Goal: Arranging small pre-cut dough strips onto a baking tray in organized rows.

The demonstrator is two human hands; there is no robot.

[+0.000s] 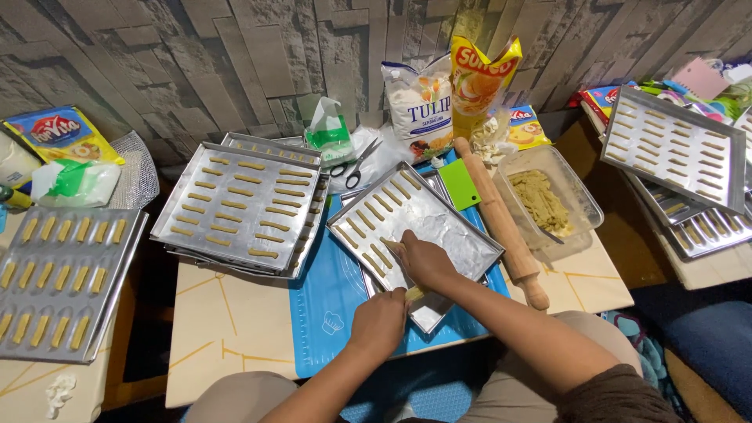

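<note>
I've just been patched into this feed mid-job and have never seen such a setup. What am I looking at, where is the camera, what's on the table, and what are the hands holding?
There is no machine here: a person works with two bare hands, and the one picture comes from a camera on their head, looking down. The right hand lays a dough stick on the floured metal tray in front, beside a row of sticks already placed. The left hand holds another piece of dough at the tray's near edge. The tray sits on a blue mat. To its right lie a wooden rolling pin and a clear tub of dough. On the left is a stack of filled trays, and further left a moulded tray of pieces. Scissors and ingredient bags stand by the wall.
</note>
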